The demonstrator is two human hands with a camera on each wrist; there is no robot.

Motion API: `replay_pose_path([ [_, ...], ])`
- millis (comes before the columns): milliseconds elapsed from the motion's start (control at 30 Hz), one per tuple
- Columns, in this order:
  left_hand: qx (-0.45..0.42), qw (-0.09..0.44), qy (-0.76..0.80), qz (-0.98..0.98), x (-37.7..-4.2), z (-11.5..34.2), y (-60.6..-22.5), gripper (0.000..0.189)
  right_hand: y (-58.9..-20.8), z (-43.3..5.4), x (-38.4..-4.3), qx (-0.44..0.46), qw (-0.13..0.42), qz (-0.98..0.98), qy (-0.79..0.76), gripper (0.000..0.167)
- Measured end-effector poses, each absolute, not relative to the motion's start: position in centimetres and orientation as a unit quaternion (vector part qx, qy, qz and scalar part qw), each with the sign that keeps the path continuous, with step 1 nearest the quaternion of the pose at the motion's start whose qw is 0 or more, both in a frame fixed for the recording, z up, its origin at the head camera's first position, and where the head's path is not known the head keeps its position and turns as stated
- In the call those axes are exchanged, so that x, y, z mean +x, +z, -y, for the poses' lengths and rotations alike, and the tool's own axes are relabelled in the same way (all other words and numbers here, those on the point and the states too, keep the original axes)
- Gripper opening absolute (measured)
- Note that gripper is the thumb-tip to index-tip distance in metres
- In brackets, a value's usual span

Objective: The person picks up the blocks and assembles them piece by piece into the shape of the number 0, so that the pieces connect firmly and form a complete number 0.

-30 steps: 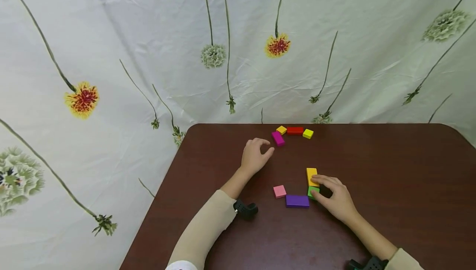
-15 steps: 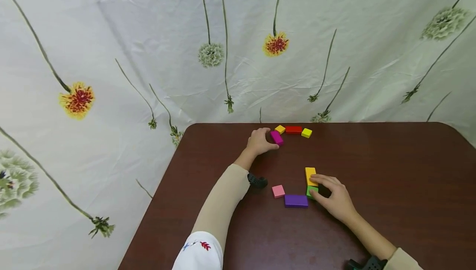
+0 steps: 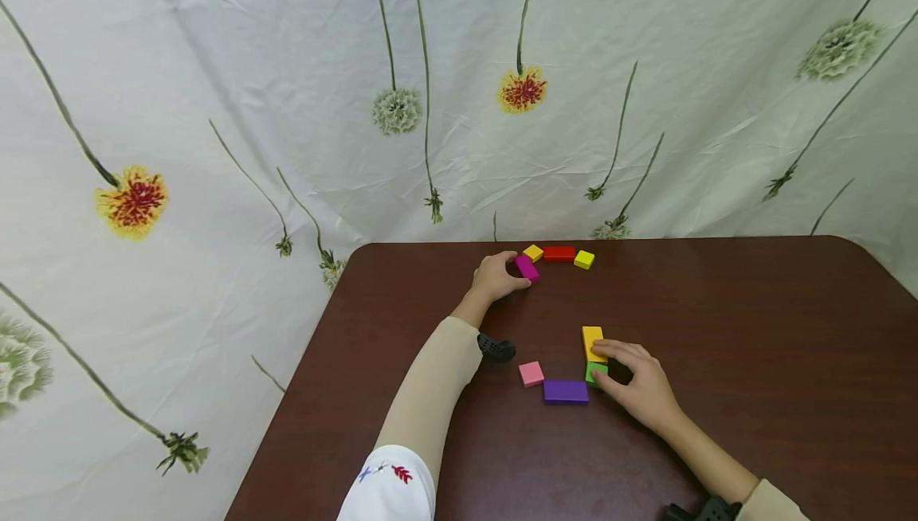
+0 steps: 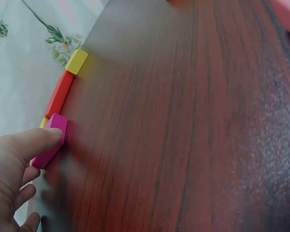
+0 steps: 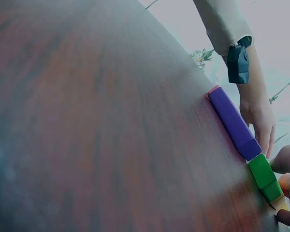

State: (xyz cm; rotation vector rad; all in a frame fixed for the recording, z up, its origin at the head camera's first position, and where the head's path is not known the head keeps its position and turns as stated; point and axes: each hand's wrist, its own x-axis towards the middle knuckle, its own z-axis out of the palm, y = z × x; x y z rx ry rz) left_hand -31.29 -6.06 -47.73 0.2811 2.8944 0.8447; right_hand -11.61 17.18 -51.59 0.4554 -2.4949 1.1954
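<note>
At the far side of the table, my left hand (image 3: 496,276) pinches a magenta block (image 3: 527,268) between thumb and fingers. The left wrist view shows the thumb lying on this magenta block (image 4: 58,124). Nearer, my right hand (image 3: 645,389) rests loosely bent beside an orange-yellow block (image 3: 591,336) and a green block (image 3: 595,370), index finger at the first and thumb at the second. These two stand end to end. A long purple block (image 3: 566,393) meets the green one at a corner, and a pink block (image 3: 531,374) lies at its left end.
Behind the magenta block, a small yellow block (image 3: 533,252), a red block (image 3: 559,254) and another yellow block (image 3: 584,260) lie in a row by the far edge of the brown table (image 3: 753,346). A flowered cloth (image 3: 459,107) hangs behind.
My left hand has moved forward and right to the magenta block and taken hold of it. The right hand stays by the orange-yellow and green blocks. The head view has shifted slightly.
</note>
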Motion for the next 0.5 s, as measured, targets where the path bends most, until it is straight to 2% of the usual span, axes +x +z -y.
replay_pose_path([
  [500, 0.171, 0.011, 0.305, -0.937, -30.0, 7.2, -48.2, 0.061, -51.7, -17.2, -11.6, 0.165, 0.175, 0.873, 0.424, 0.034],
])
